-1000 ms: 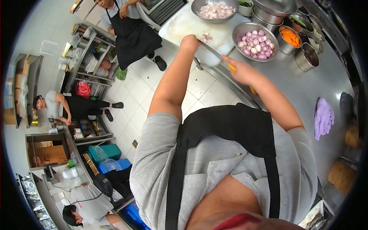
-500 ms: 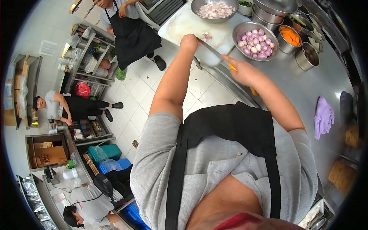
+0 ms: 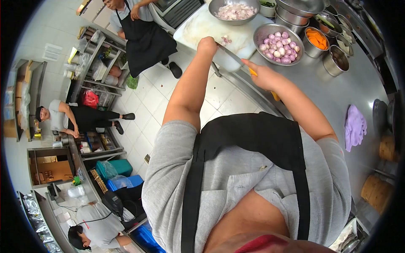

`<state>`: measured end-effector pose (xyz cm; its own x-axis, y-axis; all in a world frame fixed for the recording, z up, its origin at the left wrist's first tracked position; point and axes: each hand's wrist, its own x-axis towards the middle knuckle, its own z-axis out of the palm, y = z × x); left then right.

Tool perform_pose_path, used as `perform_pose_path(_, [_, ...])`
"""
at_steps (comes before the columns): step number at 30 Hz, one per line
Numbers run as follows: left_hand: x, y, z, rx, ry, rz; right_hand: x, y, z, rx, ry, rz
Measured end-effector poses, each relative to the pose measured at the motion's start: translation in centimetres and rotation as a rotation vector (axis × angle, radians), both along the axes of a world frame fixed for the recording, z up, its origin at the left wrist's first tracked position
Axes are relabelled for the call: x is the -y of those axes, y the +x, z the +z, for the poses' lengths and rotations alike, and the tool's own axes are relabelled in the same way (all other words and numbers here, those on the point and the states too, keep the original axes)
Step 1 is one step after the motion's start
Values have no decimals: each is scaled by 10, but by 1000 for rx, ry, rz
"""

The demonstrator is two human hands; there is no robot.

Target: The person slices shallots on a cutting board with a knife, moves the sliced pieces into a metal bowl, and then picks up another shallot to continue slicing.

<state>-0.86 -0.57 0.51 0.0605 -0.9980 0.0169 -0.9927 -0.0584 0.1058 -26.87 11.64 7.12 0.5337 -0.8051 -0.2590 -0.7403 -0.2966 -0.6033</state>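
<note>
My right hand (image 3: 266,78) is wrapped round the yellow handle of a knife (image 3: 230,53). The blade slants across the front of a white cutting board (image 3: 194,25), its tip close to my left hand (image 3: 207,45). That left hand is closed at the board's front edge. Its fingers are turned away from me, so what they grip is hidden. Beside the blade lie a few chopped shallot pieces (image 3: 225,40). Right of the board, a steel bowl (image 3: 258,33) holds peeled shallots (image 3: 280,47). Behind, another bowl (image 3: 236,21) contains sliced shallots (image 3: 234,11).
A container of cut carrots (image 3: 317,39), a steel pot (image 3: 336,61) and stacked bowls (image 3: 291,19) stand on the steel counter (image 3: 312,84). A purple cloth (image 3: 355,127) lies right. One person (image 3: 145,38) stands beyond the board; two others are at the left near shelves.
The view has shifted very slightly. Both hands and the knife keep nearly the same place on the board.
</note>
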Motion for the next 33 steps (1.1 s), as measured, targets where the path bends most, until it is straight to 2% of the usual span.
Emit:
perform_pose_path(2, [-1, 3, -3, -187, -29, 63, -7, -5, 16, 89, 241, -60])
perform_pose_path(6, [1, 6, -14, -136, -133, 37, -11, -32, 24, 138, 396, -78])
perform_pose_path(9, [-7, -2, -7, -289, -161, 58, -13, -37, 16, 222, 347, -112])
perform_pose_path(11, [-10, -5, -6, -488, -181, 79, -16, -35, 10, 252, 136, -181])
perform_pose_path(12, [-11, -5, -6, -486, -177, 76, -16, -35, 1, 254, 139, -185])
perform_pose_path(14, [-8, -3, -4, -601, -300, 211, -14, -40, -18, 133, -205, -102])
perform_pose_path(17, [-3, 7, -8, -673, -369, 280, -26, -37, 3, -11, -122, -121])
perform_pose_path(19, [-11, 2, -2, -608, -386, 240, -29, -34, 0, 4, -141, -115])
perform_pose_path(21, [-12, -1, -6, -518, -451, 79, -29, -30, -2, 22, -165, -108])
perform_pose_path(23, [-16, -3, -6, -458, -376, 109, -28, -24, -4, 209, -44, -89])
perform_pose_path(24, [-17, -4, -7, -398, -304, 139, -26, -20, -5, 208, -42, -91])
perform_pose_path(28, [-21, -9, -8, -381, -307, 129, -21, -7, -3, 139, -7, -91])
perform_pose_path(31, [-20, -11, -3, -358, -240, 90, -17, -3, -11, 139, 1, -113])
perform_pose_path(33, [-21, -12, 0, -371, -216, -16, -15, -4, -17, 158, -20, -124])
